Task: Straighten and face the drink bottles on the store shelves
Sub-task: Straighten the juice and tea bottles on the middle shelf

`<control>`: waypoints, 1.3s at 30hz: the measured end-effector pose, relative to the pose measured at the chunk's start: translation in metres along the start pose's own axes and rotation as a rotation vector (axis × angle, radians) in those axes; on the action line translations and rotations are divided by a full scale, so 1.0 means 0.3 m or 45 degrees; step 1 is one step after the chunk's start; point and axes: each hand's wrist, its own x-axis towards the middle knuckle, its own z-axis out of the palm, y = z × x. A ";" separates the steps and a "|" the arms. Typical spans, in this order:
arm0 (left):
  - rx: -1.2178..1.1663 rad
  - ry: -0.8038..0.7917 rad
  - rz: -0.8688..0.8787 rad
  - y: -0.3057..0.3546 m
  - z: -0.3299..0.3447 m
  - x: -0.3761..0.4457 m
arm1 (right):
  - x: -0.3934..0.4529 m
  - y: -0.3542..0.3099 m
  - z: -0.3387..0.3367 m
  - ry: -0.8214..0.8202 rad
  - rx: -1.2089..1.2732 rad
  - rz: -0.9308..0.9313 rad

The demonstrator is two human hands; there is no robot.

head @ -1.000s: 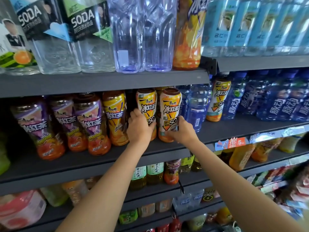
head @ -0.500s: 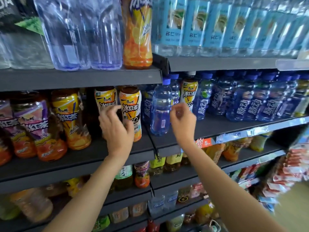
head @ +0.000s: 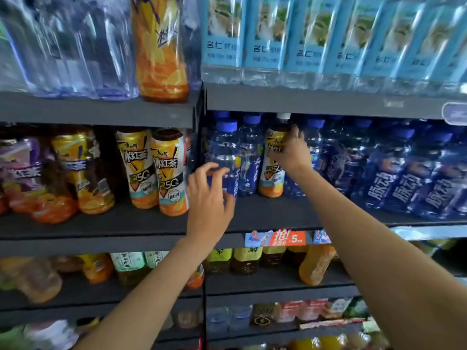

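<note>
On the left of the middle shelf [head: 96, 223], iced tea bottles [head: 168, 170] standing near the front edge, labels facing out, "冰红茶" and "5C" easy to read. Left hand [head: 208, 198] raised in front of a blue water bottle [head: 223, 155] at the left end of the next shelf section, fingers curled loosely, holding nothing, probably about to turn it. Right hand [head: 290, 150] gripping the top of a stray tea bottle [head: 274, 170] standing among blue bottles, likely in the wrong spot. Further right, blue drink bottles [head: 404, 178] packed in a row, reading "脉动". Above, light blue bottles [head: 267, 39] marked "名仁". On the front edge, a red sale tag [head: 285, 238] with "抢" and "5".
</note>
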 end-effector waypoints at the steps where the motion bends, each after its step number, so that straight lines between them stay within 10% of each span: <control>1: 0.018 -0.004 -0.018 -0.007 -0.005 -0.004 | -0.002 0.004 0.009 0.029 0.007 0.008; 14: -0.114 -0.313 0.057 0.038 -0.058 -0.047 | -0.341 0.000 -0.052 0.335 0.449 -0.139; 25: -0.511 -0.298 -0.275 -0.246 -0.367 -0.108 | -0.605 -0.513 0.035 -0.059 0.642 -0.647; 39: -0.117 -0.365 -0.543 -0.497 -0.420 0.051 | -0.537 -0.530 0.167 0.025 0.444 -0.101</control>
